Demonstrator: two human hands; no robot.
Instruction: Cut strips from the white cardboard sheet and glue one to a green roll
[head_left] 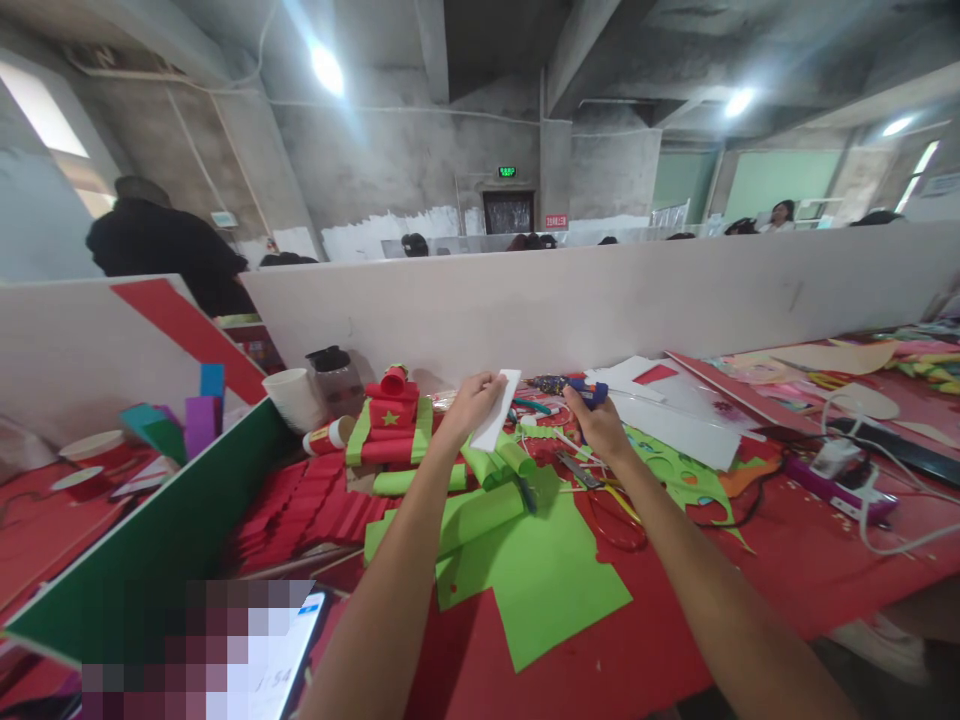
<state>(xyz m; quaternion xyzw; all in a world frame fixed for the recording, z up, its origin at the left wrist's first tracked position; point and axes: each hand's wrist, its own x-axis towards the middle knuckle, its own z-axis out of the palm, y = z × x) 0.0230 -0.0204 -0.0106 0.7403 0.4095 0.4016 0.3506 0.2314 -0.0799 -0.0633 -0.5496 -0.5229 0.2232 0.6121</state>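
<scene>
While folded red paper [322, 510] lies at left, the paper model [391, 416] on its far side appears largely assembled. The left hand [472, 402] grips a white strip [496, 416] above the table [810, 570], apparently not yet joined to anything. Nearer, a green sheet [559, 580] lies flat, seemingly unassembled. The right hand [600, 428] is closed around a glue gun [556, 384], its tip just beside the strip.
</scene>
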